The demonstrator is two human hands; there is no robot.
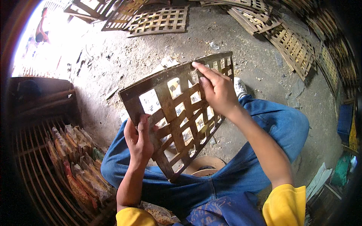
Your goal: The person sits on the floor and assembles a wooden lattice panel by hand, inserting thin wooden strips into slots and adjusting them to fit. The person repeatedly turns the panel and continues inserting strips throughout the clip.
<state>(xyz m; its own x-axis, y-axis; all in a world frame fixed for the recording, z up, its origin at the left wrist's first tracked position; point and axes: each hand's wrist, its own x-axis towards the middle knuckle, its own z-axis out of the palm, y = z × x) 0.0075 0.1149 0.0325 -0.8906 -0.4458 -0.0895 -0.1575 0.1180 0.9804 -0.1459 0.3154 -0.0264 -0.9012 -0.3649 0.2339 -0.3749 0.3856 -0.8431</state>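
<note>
Splinters are likely threatening the right hand, its fingers lying spread and pressing the strips at one o'clock of the woven panel over the lap, while the left hand is pinching its seven-o'clock edge.

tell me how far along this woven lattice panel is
Done: most of the woven lattice panel already shows crossed slats with square gaps, and similar panels lie on the ground behind. In hand: the left hand grips the panel's lower left edge while the right hand presses its fingers on slats near the top right. Left: I cannot tell whether any slats are missing or loose.
</note>
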